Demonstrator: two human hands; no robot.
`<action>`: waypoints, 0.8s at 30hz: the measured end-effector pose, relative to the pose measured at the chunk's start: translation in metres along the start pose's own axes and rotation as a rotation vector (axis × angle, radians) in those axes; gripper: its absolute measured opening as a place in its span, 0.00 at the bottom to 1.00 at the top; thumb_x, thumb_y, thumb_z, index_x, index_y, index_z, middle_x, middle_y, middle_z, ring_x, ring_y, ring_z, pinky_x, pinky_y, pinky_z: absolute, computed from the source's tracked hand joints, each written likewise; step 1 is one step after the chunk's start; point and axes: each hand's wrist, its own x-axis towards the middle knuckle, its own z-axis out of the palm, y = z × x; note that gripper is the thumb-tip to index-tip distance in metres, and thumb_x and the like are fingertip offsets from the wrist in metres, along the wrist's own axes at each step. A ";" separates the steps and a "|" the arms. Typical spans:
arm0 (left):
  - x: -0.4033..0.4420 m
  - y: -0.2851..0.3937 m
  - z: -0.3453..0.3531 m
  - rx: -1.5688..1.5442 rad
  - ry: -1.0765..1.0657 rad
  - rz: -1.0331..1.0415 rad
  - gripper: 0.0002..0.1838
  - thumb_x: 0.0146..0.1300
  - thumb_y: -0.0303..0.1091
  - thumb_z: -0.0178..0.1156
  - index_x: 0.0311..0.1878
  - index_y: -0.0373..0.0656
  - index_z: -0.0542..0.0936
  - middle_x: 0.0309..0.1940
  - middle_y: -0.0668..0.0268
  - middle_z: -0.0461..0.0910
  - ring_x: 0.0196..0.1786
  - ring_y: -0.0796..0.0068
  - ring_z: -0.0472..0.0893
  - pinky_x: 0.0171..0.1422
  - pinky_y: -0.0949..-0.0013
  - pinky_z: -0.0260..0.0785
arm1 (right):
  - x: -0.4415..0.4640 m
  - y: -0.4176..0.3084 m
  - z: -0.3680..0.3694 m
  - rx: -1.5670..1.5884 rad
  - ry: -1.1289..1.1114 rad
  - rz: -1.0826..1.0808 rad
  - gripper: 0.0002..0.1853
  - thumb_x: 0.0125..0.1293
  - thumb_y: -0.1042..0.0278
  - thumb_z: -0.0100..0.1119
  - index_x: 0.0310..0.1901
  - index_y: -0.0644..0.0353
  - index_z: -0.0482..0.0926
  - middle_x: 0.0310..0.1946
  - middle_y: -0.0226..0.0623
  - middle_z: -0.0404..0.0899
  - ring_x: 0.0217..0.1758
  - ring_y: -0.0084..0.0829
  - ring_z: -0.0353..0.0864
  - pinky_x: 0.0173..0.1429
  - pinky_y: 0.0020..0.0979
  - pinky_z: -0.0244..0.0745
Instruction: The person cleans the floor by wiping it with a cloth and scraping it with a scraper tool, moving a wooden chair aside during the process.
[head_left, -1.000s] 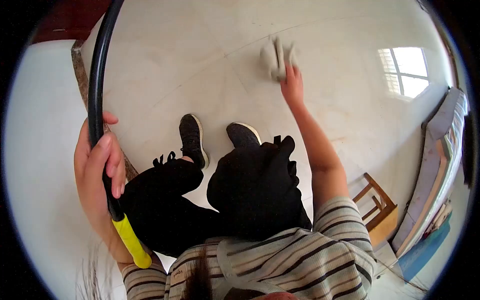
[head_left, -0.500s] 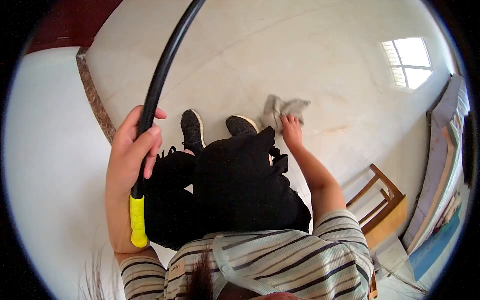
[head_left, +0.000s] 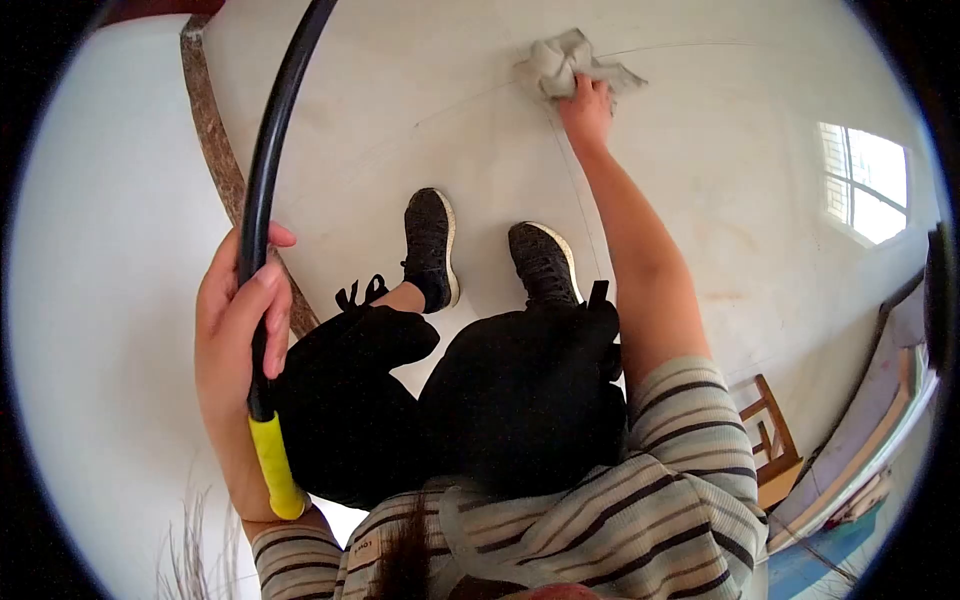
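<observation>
My left hand (head_left: 222,320) is closed round a black pole (head_left: 272,140), which looks curved through the lens. The pole's yellow end sleeve (head_left: 272,465) lies along my left forearm; its far end runs out of view at the top. With my right arm stretched forward, my right hand (head_left: 586,118) presses a crumpled grey cloth (head_left: 560,62) on the pale, shiny floor (head_left: 720,110). The fingertips are partly hidden in its folds. Between my arms are my bent knees in black trousers (head_left: 520,400) and two dark shoes (head_left: 428,235).
A white wall (head_left: 100,250) with a brown stone skirting (head_left: 212,130) runs down the left. At the right stand a small wooden stool or chair (head_left: 778,465) and flat, stacked panels (head_left: 850,445) along the edge. A window's reflection (head_left: 865,185) shines on the floor.
My right hand has pushed the cloth farther forward, away from my feet, and my arm is straighter. My left hand still grips the pole. The whole view has shifted, and my shoes stand farther apart.
</observation>
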 end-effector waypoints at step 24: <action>0.005 -0.014 -0.019 -0.074 0.132 -0.028 0.22 0.56 0.35 0.54 0.47 0.26 0.65 0.09 0.72 0.64 0.05 0.89 0.58 0.09 0.85 0.46 | 0.002 -0.019 -0.018 0.131 0.039 -0.340 0.22 0.48 0.76 0.61 0.48 0.53 0.72 0.43 0.43 0.71 0.48 0.47 0.71 0.46 0.43 0.73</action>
